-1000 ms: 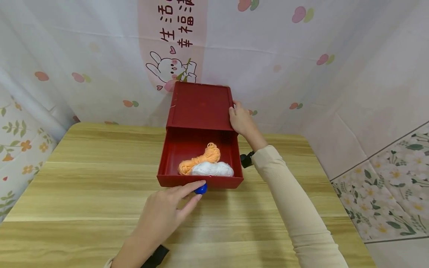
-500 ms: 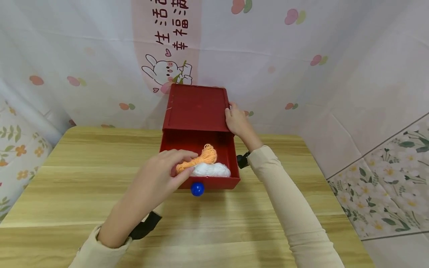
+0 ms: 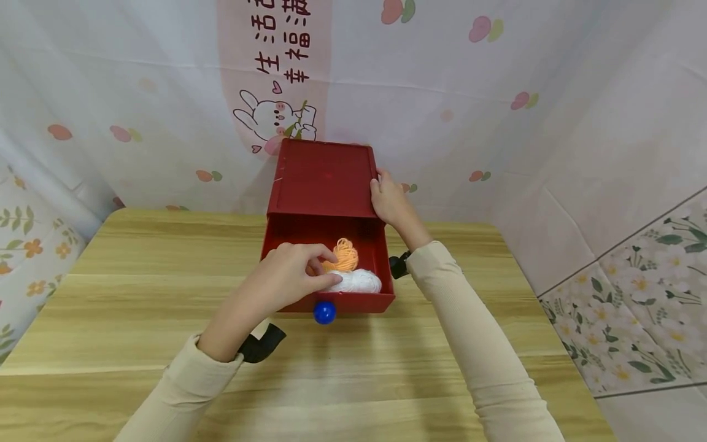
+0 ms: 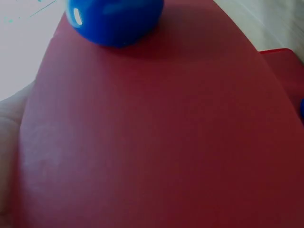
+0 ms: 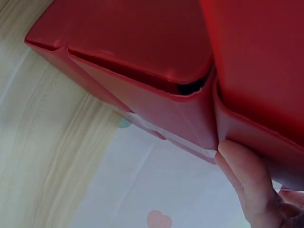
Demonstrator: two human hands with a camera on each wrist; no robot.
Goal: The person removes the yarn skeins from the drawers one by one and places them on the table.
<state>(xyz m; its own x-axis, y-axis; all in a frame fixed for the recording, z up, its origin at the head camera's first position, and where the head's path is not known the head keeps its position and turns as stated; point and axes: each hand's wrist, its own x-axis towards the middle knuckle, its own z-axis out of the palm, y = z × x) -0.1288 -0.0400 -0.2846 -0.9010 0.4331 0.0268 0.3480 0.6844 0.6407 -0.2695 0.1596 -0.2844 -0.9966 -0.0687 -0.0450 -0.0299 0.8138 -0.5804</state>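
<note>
A small red drawer cabinet (image 3: 326, 178) stands at the back of the table, its drawer (image 3: 359, 302) pulled out. A round blue knob (image 3: 324, 312) sits on the drawer front and also shows large in the left wrist view. Inside lie an orange yarn skein (image 3: 346, 253) and a white yarn skein (image 3: 361, 281). My left hand (image 3: 289, 273) reaches over the drawer's left side, thumb tip at the white skein's left end, bent fingers over the orange one, a gap between them. My right hand (image 3: 389, 197) grips the cabinet's right edge, with its fingers (image 5: 247, 166) against the red side.
The wooden table (image 3: 166, 307) spreads around the cabinet. A printed curtain (image 3: 431, 123) hangs right behind it. Black wrist mounts (image 3: 262, 344) are strapped on both wrists. A flower-patterned wall (image 3: 635, 307) stands to the right.
My left hand has let go of the blue knob, risen over the drawer front and shifted right across the skeins. The right hand has kept its grip; the drawer stays out.
</note>
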